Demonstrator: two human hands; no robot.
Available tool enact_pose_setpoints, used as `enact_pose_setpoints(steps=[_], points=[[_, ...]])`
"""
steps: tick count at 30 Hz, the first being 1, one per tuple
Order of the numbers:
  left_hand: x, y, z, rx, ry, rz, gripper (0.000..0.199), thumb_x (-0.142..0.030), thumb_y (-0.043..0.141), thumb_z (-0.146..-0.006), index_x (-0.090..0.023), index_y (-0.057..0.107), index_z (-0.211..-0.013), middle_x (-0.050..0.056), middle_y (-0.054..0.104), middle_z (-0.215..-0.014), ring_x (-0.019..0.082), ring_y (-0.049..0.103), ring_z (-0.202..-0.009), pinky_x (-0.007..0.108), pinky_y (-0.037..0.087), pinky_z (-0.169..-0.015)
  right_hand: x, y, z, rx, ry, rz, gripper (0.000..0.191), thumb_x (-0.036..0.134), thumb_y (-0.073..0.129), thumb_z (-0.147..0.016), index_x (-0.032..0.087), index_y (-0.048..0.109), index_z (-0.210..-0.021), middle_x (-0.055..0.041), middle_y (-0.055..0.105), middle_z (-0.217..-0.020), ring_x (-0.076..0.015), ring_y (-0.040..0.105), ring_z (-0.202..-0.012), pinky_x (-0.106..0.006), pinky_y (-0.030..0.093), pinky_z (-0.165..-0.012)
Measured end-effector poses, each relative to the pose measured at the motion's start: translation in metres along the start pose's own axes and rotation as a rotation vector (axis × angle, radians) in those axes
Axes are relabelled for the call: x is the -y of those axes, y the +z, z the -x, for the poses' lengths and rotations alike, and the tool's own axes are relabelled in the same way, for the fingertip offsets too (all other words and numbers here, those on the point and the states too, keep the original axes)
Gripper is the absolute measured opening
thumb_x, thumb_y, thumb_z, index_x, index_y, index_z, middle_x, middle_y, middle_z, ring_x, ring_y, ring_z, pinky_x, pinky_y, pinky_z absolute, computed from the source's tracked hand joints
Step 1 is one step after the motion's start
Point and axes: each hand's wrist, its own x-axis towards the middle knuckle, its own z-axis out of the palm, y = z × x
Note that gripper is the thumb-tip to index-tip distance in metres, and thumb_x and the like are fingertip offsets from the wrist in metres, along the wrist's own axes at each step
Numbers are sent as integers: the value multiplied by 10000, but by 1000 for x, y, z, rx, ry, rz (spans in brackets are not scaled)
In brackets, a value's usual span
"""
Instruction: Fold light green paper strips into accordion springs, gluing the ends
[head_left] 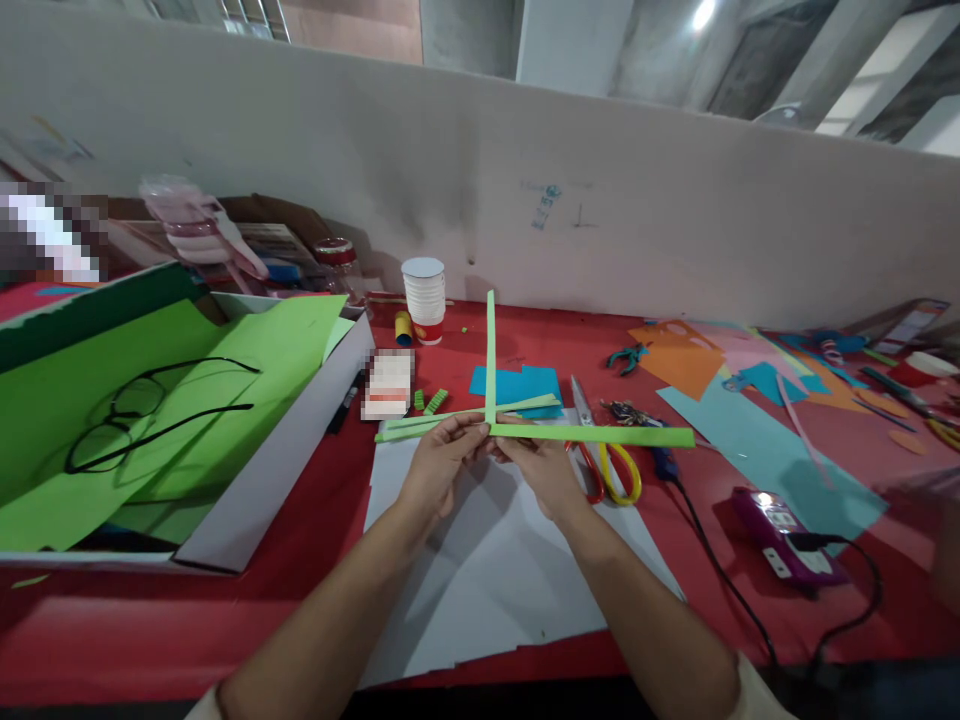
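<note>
Two light green paper strips (600,434) meet at a right angle between my hands, one pointing away from me and the other reaching to the right. My left hand (442,455) pinches the corner where they join. From the other side, the fingers of my right hand (536,458) close on the same corner, partly under the strip. More green paper strips (405,425) lie just behind my left hand. Beneath both hands are white paper sheets (480,590). Scissors (615,465) with red and yellow handles rest right of my right hand.
At left, a white box (277,450) holds green paper and black glasses (112,430). A paper cup (424,300) stands near the white partition (337,150). Blue paper (517,385) lies behind the hands. To the right are a corded purple device (787,540), pliers (626,360) and coloured paper scraps (679,360).
</note>
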Motion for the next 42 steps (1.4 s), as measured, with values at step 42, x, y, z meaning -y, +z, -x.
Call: enact_pose_setpoints(steps=[42], points=[[2,-4,0,15,-4,-109,204,-242,771,-608,-155,625,-721,-12,607,-692,97,578,-612,238,466,-640,5,1,-1,-27,138,-75,288,442,572,-753,162,632,-725,-16,637,-632,-127,565,-568,-238,399,-545]])
